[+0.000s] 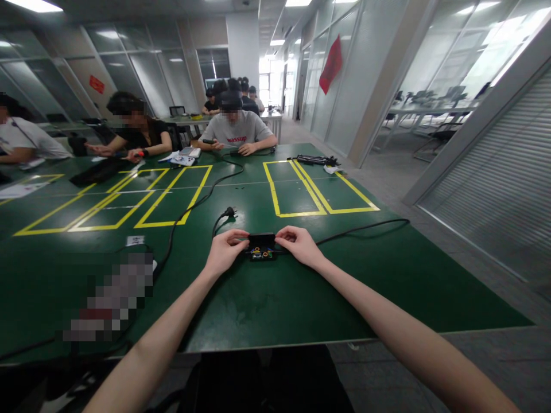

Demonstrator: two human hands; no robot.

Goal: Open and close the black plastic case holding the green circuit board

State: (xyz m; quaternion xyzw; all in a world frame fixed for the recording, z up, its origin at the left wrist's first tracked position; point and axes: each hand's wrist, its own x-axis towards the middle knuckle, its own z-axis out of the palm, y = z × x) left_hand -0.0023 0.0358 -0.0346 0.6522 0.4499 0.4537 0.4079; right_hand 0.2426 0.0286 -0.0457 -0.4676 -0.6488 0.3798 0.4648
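Observation:
My left hand (225, 251) and my right hand (300, 245) pinch the two ends of a black plastic cover (262, 240), tilted up above the green table. Just below it lies an opened power adapter (262, 254), its circuit board and small coloured parts exposed. Whether the cover touches the adapter, I cannot tell. From the right side a black cable (361, 228) runs off over the table. Behind my left hand rests a black mains plug (230, 212), its cord passing down behind that hand.
A blurred-out long object (114, 298) lies at the left, with a black cable (206, 195) running away from it. Yellow tape rectangles (301, 214) mark the green table (327, 310). A folded black tripod-like item (316, 160) sits farther back. Several people work across the table.

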